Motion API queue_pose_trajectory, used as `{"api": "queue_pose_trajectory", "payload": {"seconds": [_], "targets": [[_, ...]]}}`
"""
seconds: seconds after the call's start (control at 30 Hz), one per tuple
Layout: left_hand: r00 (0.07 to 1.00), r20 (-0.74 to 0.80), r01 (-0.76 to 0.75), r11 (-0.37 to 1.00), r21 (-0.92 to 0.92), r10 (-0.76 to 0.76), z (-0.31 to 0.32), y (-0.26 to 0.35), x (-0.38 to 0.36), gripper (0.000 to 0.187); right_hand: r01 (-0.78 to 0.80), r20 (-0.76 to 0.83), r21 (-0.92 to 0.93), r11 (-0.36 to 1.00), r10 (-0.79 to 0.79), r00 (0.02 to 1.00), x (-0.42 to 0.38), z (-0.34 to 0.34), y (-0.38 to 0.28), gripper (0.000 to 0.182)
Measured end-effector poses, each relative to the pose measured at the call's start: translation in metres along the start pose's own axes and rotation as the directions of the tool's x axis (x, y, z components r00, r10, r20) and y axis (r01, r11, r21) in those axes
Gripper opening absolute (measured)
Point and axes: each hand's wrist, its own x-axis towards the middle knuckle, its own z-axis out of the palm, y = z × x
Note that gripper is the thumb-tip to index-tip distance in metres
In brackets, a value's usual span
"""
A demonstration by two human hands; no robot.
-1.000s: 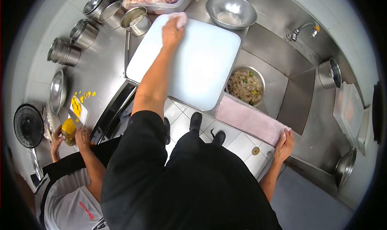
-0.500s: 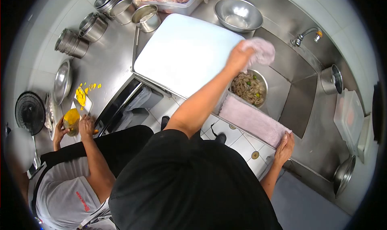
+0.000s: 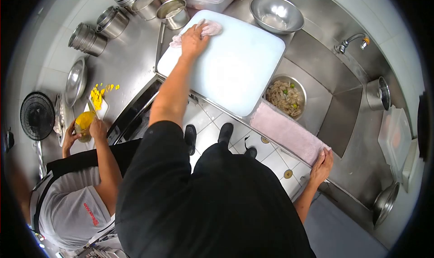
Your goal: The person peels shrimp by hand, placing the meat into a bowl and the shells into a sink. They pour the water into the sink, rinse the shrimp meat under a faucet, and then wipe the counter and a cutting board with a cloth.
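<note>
A white cutting board [image 3: 230,63] lies across the left end of the sink. On its far left part, my left hand [image 3: 194,43] presses a crumpled pale pink cloth [image 3: 211,28], fingers closed over it. My right hand [image 3: 321,165] is at the sink's front rim, its fingers closed on the near right corner of a folded pink towel [image 3: 287,130]. That towel lies flat along the rim. Just behind it in the sink stands a metal bowl [image 3: 304,93] of greyish strips of food with green pieces.
A co-worker [image 3: 74,199] at left handles a yellow-fleshed fruit [image 3: 84,124] beside a small white board [image 3: 100,108] with yellow pieces. An empty steel bowl [image 3: 276,14] stands behind the sink, near a tap [image 3: 348,43]. Steel pots [image 3: 174,14] and a tub of raw meat [image 3: 205,0] line the back.
My left hand has swept the cloth from above the sink bowl leftward to the board's far left side. My right hand stays at the towel's corner. The view has shifted slightly.
</note>
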Motion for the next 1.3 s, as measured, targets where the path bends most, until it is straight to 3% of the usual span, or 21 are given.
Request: {"api": "queue_pose_trajectory", "payload": {"seconds": [0.07, 0.2, 0.27, 0.33, 0.37, 0.4, 0.43, 0.47, 0.53, 0.6, 0.63, 0.67, 0.7, 0.8, 0.87, 0.93, 0.97, 1.13, 1.23, 1.3], "targets": [[0.994, -0.089, 0.065, 0.997, -0.039, -0.068, 0.015, 0.022, -0.005, 0.049, -0.007, -0.001, -0.008, 1.000, 0.007, 1.000, -0.004, -0.002, 0.002, 0.034], [0.977, -0.207, -0.078, 0.992, -0.097, 0.056, 0.013, 0.090, -0.031, 0.035, -0.034, 0.002, 0.000, 0.999, 0.034, 0.999, -0.003, 0.001, 0.000, 0.036], [0.990, -0.133, -0.064, 0.979, -0.192, 0.039, 0.011, 0.141, -0.048, 0.031, -0.046, 0.006, 0.006, 0.999, 0.046, 0.999, -0.002, 0.001, -0.004, 0.037], [0.998, 0.043, -0.026, 0.937, -0.348, 0.044, 0.007, 0.198, -0.070, 0.037, -0.054, 0.018, 0.005, 0.999, 0.054, 0.998, -0.002, -0.002, -0.006, 0.038], [0.990, 0.068, -0.079, 0.894, -0.441, 0.121, 0.007, 0.221, -0.077, 0.038, -0.046, 0.022, 0.003, 0.999, 0.045, 0.999, -0.003, -0.001, -0.005, 0.038], [0.990, -0.029, -0.128, 0.821, -0.556, 0.135, 0.016, 0.242, -0.089, 0.042, -0.037, 0.026, 0.000, 0.999, 0.037, 0.999, -0.003, -0.001, -0.003, 0.038], [0.991, 0.036, -0.071, 0.738, -0.671, 0.128, 0.013, 0.259, -0.091, 0.046, -0.031, 0.028, -0.005, 1.000, 0.031, 0.999, -0.002, -0.001, -0.002, 0.038], [0.985, 0.169, 0.112, 0.653, -0.749, 0.025, -0.001, 0.263, -0.080, 0.045, -0.020, 0.031, -0.004, 1.000, 0.020, 0.999, -0.002, -0.001, -0.001, 0.038], [0.881, 0.457, 0.465, 0.397, -0.791, -0.120, -0.024, 0.270, -0.056, 0.045, -0.001, 0.039, -0.010, 1.000, 0.001, 0.999, -0.002, -0.002, 0.002, 0.038], [0.971, 0.181, 0.231, 0.428, -0.874, -0.154, 0.015, 0.219, -0.025, 0.051, 0.019, 0.037, -0.011, 1.000, -0.019, 0.999, -0.003, -0.001, 0.006, 0.038], [0.957, 0.172, 0.269, 0.491, -0.829, -0.233, 0.004, 0.192, -0.006, 0.053, 0.028, 0.033, -0.007, 1.000, -0.028, 0.999, -0.003, 0.000, 0.007, 0.038], [0.961, 0.086, 0.248, 0.685, -0.685, -0.263, -0.012, 0.159, 0.015, 0.052, 0.023, 0.029, -0.008, 1.000, -0.023, 0.999, -0.003, 0.001, 0.007, 0.038], [0.967, 0.093, 0.238, 0.708, -0.665, -0.238, -0.068, 0.147, 0.025, 0.052, 0.017, 0.024, -0.009, 1.000, -0.017, 1.000, -0.003, 0.001, 0.006, 0.038], [0.978, 0.099, 0.201, 0.955, -0.220, -0.184, -0.067, 0.032, 0.057, 0.051, 0.007, 0.017, -0.013, 1.000, -0.007, 1.000, -0.003, 0.002, 0.004, 0.038], [0.905, 0.248, 0.341, 0.938, 0.059, -0.344, -0.061, -0.006, 0.040, 0.050, 0.007, 0.018, -0.012, 1.000, -0.006, 1.000, -0.001, 0.001, 0.001, 0.038], [0.931, 0.163, 0.302, 0.939, 0.162, -0.328, -0.044, -0.028, 0.008, 0.050, 0.001, 0.022, -0.012, 1.000, -0.001, 1.000, 0.000, -0.001, 0.000, 0.039], [0.942, 0.123, 0.283, 0.935, 0.213, -0.313, -0.039, -0.027, -0.004, 0.049, 0.015, 0.019, -0.015, 1.000, -0.014, 1.000, 0.000, 0.000, 0.002, 0.039], [0.934, 0.112, 0.336, 0.940, 0.061, -0.341, -0.039, 0.062, -0.054, 0.042, 0.039, -0.012, -0.045, 0.998, -0.040, 0.999, 0.001, 0.000, -0.001, 0.039], [0.974, 0.079, 0.220, 0.971, -0.089, -0.213, -0.029, 0.133, -0.082, 0.037, -0.006, -0.014, -0.018, 1.000, 0.006, 1.000, 0.000, 0.000, -0.005, 0.036], [0.981, 0.148, 0.149, 0.973, -0.178, -0.123, -0.014, 0.190, -0.095, 0.043, -0.007, -0.005, -0.010, 1.000, 0.007, 1.000, -0.002, 0.001, -0.004, 0.036]]}}
